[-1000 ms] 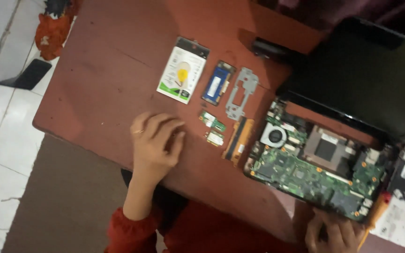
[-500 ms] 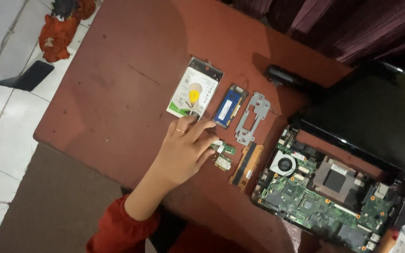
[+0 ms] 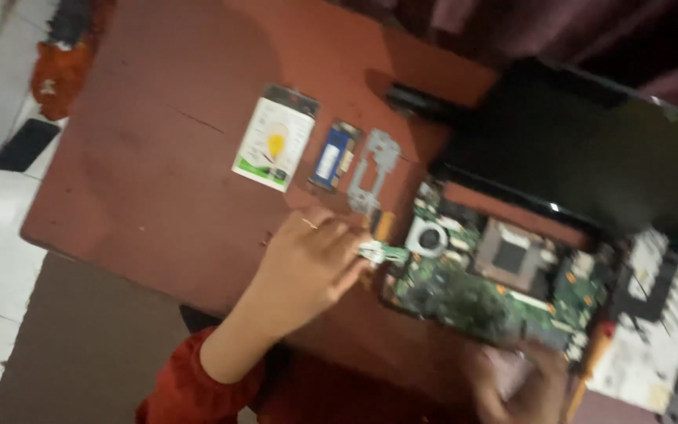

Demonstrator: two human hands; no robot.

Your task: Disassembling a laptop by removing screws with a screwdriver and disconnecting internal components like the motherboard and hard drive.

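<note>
Fingertips of my left hand (image 3: 308,263) are pinched together on a small green circuit card (image 3: 382,252), holding it by its near end just beside the left edge of the opened laptop's motherboard (image 3: 480,290). The card hangs slightly above the red tabletop (image 3: 143,180), close under the round cooling fan (image 3: 428,238). My right hand (image 3: 515,385) rests at the near edge of the laptop base; the frame is blurred there, so I cannot tell whether its fingers are closed on anything or merely bracing the chassis.

To handle this well, I judge that the card should be held only by its edges, with fingertips off the contacts and chips. It should be kept level and not allowed to scrape across the motherboard's raised parts. A brace on the laptop base would likely keep the board from sliding while the card is moved.

Laid out well apart on the tabletop beyond my left hand are a flat drive with a white and green label (image 3: 275,141), a blue memory stick (image 3: 333,156) and a grey metal bracket (image 3: 376,169). An orange strip (image 3: 384,226) lies just by my fingertips; I would mind not to knock it.
</note>
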